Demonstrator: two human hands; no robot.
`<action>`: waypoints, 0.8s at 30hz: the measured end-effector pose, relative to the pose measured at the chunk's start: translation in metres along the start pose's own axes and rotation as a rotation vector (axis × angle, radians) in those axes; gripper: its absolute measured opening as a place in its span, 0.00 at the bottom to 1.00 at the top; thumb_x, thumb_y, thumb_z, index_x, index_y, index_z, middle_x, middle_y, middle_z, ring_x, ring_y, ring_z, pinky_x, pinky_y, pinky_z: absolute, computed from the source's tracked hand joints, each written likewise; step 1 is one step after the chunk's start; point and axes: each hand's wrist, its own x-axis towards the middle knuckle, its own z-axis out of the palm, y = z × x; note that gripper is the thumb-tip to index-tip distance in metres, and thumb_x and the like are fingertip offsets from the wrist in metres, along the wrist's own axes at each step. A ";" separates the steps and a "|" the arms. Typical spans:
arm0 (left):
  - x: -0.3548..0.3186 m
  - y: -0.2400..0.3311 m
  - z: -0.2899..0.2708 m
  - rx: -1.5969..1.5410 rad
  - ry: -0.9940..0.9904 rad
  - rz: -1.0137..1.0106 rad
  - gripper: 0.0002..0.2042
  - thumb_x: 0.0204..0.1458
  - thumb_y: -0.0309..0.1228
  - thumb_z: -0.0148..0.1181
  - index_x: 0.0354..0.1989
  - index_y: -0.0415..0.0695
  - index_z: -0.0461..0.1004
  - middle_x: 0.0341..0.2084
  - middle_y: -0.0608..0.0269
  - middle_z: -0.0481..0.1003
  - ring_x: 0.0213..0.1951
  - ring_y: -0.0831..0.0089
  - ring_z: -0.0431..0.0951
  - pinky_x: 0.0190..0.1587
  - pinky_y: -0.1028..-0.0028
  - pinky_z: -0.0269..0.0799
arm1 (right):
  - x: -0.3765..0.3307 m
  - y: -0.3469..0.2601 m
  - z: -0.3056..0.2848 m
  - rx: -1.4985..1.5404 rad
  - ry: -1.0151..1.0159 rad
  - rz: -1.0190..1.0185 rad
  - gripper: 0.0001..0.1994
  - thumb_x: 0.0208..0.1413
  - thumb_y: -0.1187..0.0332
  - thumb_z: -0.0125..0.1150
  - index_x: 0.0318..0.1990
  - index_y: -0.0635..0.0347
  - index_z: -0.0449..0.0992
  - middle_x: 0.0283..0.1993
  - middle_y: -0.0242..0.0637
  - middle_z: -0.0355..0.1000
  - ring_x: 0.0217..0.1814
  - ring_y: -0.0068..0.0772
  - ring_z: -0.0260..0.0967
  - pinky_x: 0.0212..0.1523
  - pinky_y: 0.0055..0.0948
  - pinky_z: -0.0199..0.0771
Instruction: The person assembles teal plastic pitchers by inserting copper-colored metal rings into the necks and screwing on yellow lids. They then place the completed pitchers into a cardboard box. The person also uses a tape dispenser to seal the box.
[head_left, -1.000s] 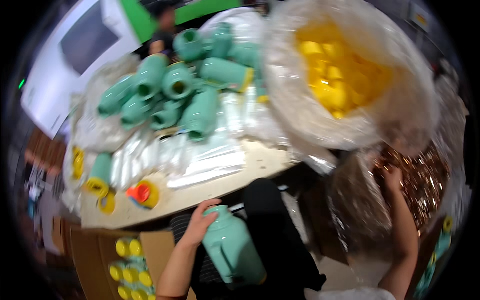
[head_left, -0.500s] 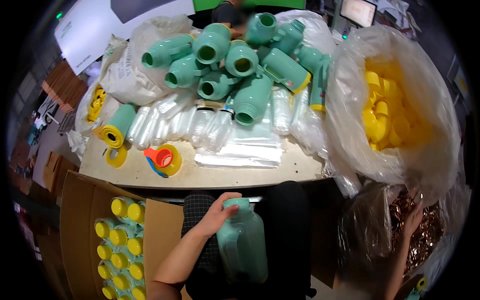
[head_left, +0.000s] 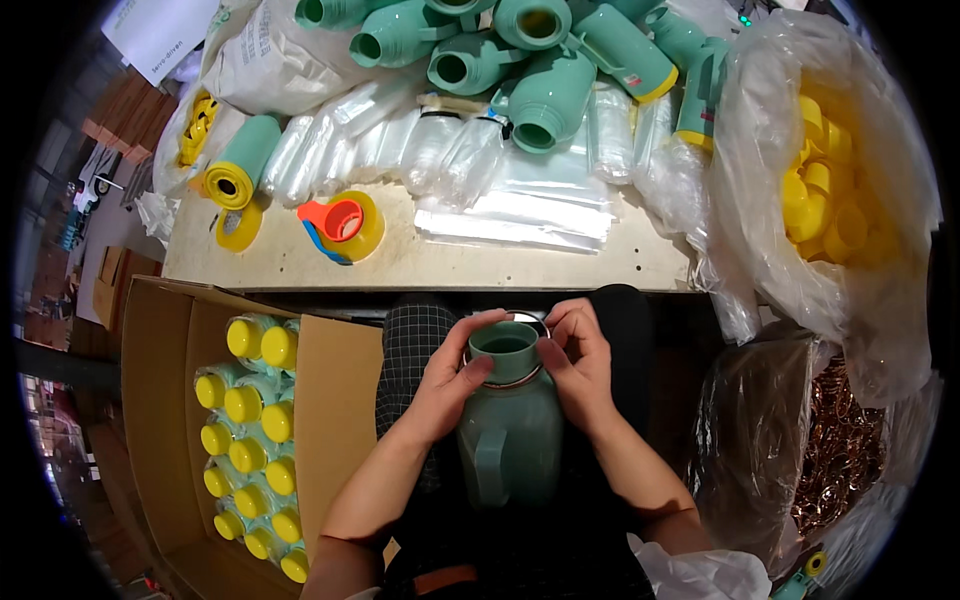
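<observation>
Fingers (head_left: 487, 320), left hand (head_left: 450, 375) and right hand (head_left: 580, 372), pinch ring (head_left: 518, 383) around neck of bottle (head_left: 513, 430); bare strip (head_left: 480, 268) along table edge (head_left: 560, 285).

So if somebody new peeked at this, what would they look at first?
Probably the big green bottle in the middle, with the left hand and right hand holding a shiny ring around its neck. Next might be the pile of green bottles at the back of the table, and the bright yellow pieces in the see-through bag on the right. Yellow-topped bottles also stand out in the cardboard box, lower left.
</observation>
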 end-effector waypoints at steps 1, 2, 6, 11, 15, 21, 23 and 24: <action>-0.003 -0.003 -0.001 -0.003 0.030 0.003 0.34 0.57 0.43 0.59 0.68 0.40 0.58 0.62 0.53 0.67 0.63 0.64 0.66 0.67 0.66 0.58 | -0.009 0.007 0.003 0.131 0.010 0.080 0.11 0.55 0.74 0.65 0.30 0.59 0.65 0.37 0.32 0.63 0.35 0.22 0.58 0.37 0.20 0.59; -0.006 -0.006 -0.001 -0.005 0.059 0.002 0.32 0.57 0.41 0.58 0.68 0.39 0.58 0.62 0.53 0.67 0.63 0.65 0.66 0.66 0.66 0.58 | -0.017 0.006 0.000 0.256 -0.036 0.288 0.09 0.56 0.76 0.64 0.33 0.58 0.66 0.40 0.30 0.61 0.39 0.18 0.58 0.42 0.19 0.60; -0.016 -0.012 0.004 0.144 0.098 0.030 0.27 0.56 0.29 0.56 0.65 0.38 0.61 0.58 0.55 0.69 0.61 0.67 0.68 0.64 0.69 0.61 | -0.027 0.002 -0.002 0.276 0.011 0.144 0.12 0.54 0.81 0.56 0.44 0.58 0.63 0.46 0.33 0.64 0.45 0.20 0.62 0.50 0.22 0.63; -0.018 -0.003 0.018 0.220 0.208 -0.063 0.26 0.54 0.25 0.56 0.64 0.38 0.63 0.56 0.55 0.70 0.59 0.67 0.69 0.62 0.68 0.62 | -0.028 -0.010 -0.001 0.368 0.010 0.358 0.18 0.49 0.85 0.48 0.48 0.58 0.63 0.50 0.35 0.64 0.51 0.23 0.62 0.55 0.24 0.63; -0.029 -0.007 0.020 0.301 0.226 0.000 0.25 0.54 0.24 0.55 0.63 0.38 0.64 0.57 0.55 0.69 0.59 0.67 0.69 0.63 0.68 0.62 | -0.032 -0.012 -0.006 0.383 0.002 0.472 0.17 0.50 0.83 0.48 0.47 0.58 0.62 0.49 0.34 0.64 0.50 0.23 0.62 0.54 0.24 0.63; -0.029 0.003 0.034 0.115 0.259 -0.123 0.25 0.54 0.23 0.50 0.64 0.39 0.64 0.58 0.55 0.68 0.60 0.66 0.68 0.65 0.67 0.60 | -0.032 -0.022 -0.005 0.425 0.067 0.552 0.12 0.52 0.79 0.45 0.45 0.56 0.62 0.46 0.33 0.63 0.45 0.21 0.60 0.51 0.23 0.63; -0.026 0.003 0.029 0.001 0.262 -0.139 0.24 0.55 0.25 0.45 0.63 0.38 0.65 0.58 0.55 0.69 0.59 0.66 0.68 0.65 0.67 0.60 | -0.030 -0.016 -0.009 0.421 0.063 0.598 0.12 0.52 0.77 0.45 0.44 0.56 0.62 0.44 0.33 0.63 0.43 0.21 0.60 0.50 0.22 0.63; -0.025 0.003 0.026 -0.056 0.262 -0.149 0.24 0.55 0.26 0.42 0.63 0.38 0.66 0.58 0.55 0.69 0.59 0.66 0.69 0.65 0.68 0.60 | -0.027 -0.014 -0.010 0.418 0.053 0.627 0.11 0.52 0.77 0.45 0.44 0.56 0.63 0.43 0.32 0.63 0.42 0.21 0.59 0.49 0.22 0.63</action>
